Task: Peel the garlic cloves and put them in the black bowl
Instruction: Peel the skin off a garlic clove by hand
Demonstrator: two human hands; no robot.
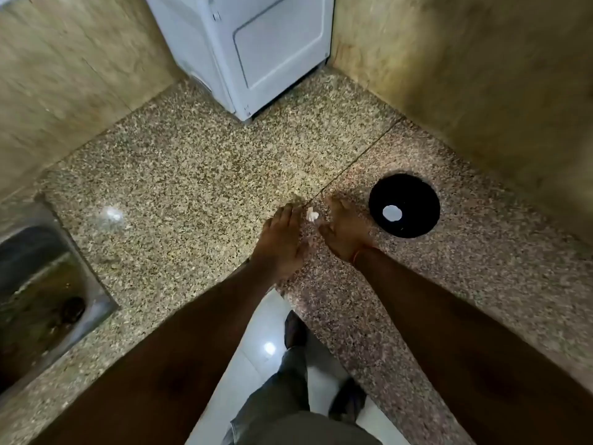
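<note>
Nearest the camera, both forearms extend forward over the speckled table [192, 162] and converge near its centre seam.

Left hand [282, 242]: back of the hand faces up, fingers [284, 213] extended forward with tips down near the table. Whether they pinch anything cannot be determined.

Right hand [345, 231]: also back-up, fingers curved toward the left hand. Its grip state is likewise not discernible.

Garlic [311, 215]: a small white piece sits between the two hands, just beside the fingertips of both. Contact cannot be confirmed; the view is blurred.

Step in hand, as judged: the start of peeling, with the clove being taken up or worked between the hands. The black bowl [403, 205] shows only a pale round spot at its bottom, which reads as a glint, not a clove.

Next move requires: a firm pinch on the clove with one hand, skin stripped with the other, then a short carry rightward to the bowl, which stands near the right hand.

Farthest back, a white appliance [253, 49] stands against the wall.
</note>
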